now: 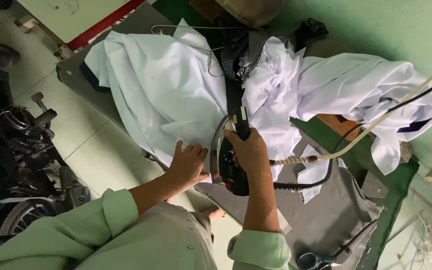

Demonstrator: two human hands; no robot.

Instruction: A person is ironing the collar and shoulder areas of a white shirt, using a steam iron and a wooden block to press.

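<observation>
My right hand (pixel 250 150) grips the black handle of a steam iron (pixel 224 150) that is tipped on its side, its metal soleplate facing left. My left hand (pixel 188 162) lies flat, fingers spread, on a white garment (pixel 161 90) draped over the grey ironing board (pixel 326 215), right beside the soleplate. A beige hose (pixel 376 125) and a black cable (pixel 356 132) run from the iron's rear up to the right.
A second heap of white clothing (pixel 346 85) lies at the right on the board. A wire hanger (pixel 213 62) sits between the piles. A motorbike (pixel 16 150) stands at the left on the tiled floor. A green wall (pixel 376 25) is behind.
</observation>
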